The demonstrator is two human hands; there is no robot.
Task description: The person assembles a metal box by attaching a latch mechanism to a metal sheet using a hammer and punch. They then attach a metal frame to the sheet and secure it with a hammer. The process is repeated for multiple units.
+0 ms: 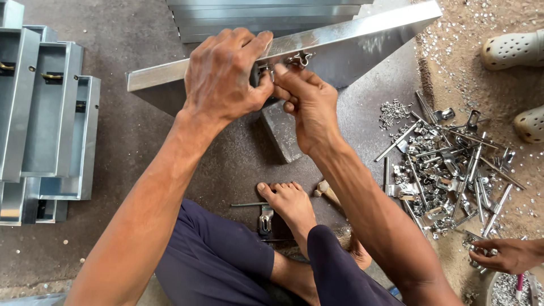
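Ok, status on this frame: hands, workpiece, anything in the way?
Left hand grips sheet-metal panel edge. Right hand pinches small metal latch there. Nothing blocking.

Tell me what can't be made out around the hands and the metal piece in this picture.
- Head view: the left hand covers part of the metal latch on the sheet-metal panel.
- The right hand hides what its fingertips pinch.
- The panel's underside faces away.
- The hardware pile is too tangled and small to sort.
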